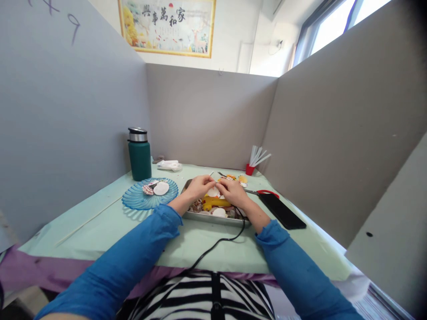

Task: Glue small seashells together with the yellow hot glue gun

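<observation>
Over a metal tray (203, 218), my left hand (200, 186) and my right hand (231, 192) meet with fingertips pinched close together. Something small is between them, too small to name; a thin pale tip shows just above the left fingers. Below my hands, a yellow glue gun (215, 203) lies in the tray among shells, and a black cord (216, 242) runs from the tray toward my body. A white shell (219, 213) sits at the tray's near side. To the left, a blue scalloped glass plate (133, 200) bears several shells (161, 188).
A green bottle (140, 160) stands behind the plate. Scissors with red handles (268, 193) and a black phone (282, 211) lie right of the tray. At the back right, a red cup (250, 169) holds white sticks (256, 156). Grey partitions (210, 115) enclose the table.
</observation>
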`<state>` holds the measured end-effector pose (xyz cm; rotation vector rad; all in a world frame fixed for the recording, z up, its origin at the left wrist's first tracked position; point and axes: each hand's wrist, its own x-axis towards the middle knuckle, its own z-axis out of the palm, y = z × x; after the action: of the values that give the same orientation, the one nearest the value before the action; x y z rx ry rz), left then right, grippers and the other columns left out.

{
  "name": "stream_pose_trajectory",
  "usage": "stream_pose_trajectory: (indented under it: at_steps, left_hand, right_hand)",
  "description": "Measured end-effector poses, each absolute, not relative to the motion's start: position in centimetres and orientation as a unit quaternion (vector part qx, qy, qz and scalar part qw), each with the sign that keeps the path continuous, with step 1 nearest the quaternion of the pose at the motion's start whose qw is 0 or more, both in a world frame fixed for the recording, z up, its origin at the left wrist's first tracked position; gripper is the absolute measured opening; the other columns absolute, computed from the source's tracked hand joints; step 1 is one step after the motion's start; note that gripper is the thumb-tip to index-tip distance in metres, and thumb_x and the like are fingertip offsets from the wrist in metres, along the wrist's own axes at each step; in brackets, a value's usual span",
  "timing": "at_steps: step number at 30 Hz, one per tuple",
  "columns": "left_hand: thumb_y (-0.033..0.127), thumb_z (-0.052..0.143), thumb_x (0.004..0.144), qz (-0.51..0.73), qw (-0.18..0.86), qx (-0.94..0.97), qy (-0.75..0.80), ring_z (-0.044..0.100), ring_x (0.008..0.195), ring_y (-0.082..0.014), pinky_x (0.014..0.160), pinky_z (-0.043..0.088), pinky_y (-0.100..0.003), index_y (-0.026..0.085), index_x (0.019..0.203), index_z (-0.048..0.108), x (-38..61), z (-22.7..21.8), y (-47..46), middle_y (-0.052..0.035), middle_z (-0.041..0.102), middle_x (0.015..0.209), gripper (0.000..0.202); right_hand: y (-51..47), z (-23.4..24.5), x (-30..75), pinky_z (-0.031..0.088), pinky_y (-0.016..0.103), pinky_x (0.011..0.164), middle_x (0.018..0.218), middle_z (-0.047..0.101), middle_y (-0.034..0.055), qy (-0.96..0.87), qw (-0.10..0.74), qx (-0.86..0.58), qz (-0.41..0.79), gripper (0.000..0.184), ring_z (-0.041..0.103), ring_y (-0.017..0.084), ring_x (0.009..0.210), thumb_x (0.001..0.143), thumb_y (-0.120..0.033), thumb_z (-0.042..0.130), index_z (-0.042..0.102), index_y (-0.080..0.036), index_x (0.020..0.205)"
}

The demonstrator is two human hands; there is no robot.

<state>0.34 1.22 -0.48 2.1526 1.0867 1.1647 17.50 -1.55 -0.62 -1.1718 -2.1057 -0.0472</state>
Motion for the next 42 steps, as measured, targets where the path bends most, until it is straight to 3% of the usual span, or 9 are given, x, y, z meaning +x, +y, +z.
stream_pose_trajectory:
  at_steps: [10,18,27,42]
  left_hand:
    - [0.034,0.053,0.078,0.419,0.226,0.785,0.398,0.051,0.06,-0.012,0.053,0.036,-0.02,0.014,0.077,0.066,0.36,-0.56,1.4,-0.0009,0.062,0.067,0.024]
    - [0.035,0.052,0.079,0.417,0.223,0.782,0.405,0.049,0.056,-0.012,0.052,0.036,-0.021,0.014,0.078,0.067,0.36,-0.28,0.9,0.001,0.057,0.057,0.025]
    - [0.034,0.052,0.078,0.414,0.208,0.789,0.404,0.053,0.063,-0.013,0.055,0.038,-0.021,0.014,0.08,0.067,0.3,-0.56,1.39,-0.0019,0.064,0.069,0.026]
    - [0.035,0.052,0.079,0.413,0.204,0.79,0.404,0.051,0.059,-0.0124,0.052,0.036,-0.021,0.014,0.079,0.068,0.3,-0.42,1.1,-0.0012,0.061,0.064,0.027]
  right_hand:
    - [-1.58,-0.58,17.48,0.033,0.024,0.062,0.064,0.058,0.0009,-0.817,0.352,-0.456,-0.019,0.032,0.052,0.012,0.063,0.093,-0.031,0.046,0.055,-0.018,0.065]
    - [-1.61,-0.58,17.46,0.034,0.024,0.063,0.064,0.059,0.0011,-0.817,0.349,-0.458,-0.022,0.033,0.052,0.012,0.063,0.093,-0.032,0.046,0.056,-0.018,0.064]
    - [-1.62,-0.55,17.46,0.034,0.023,0.062,0.065,0.06,0.0012,-0.816,0.345,-0.464,-0.019,0.032,0.052,0.012,0.063,0.093,-0.032,0.046,0.057,-0.018,0.066]
    - [-1.65,-0.59,17.45,0.033,0.024,0.061,0.065,0.06,0.001,-0.818,0.344,-0.46,-0.018,0.033,0.052,0.012,0.063,0.093,-0.032,0.045,0.057,-0.018,0.067]
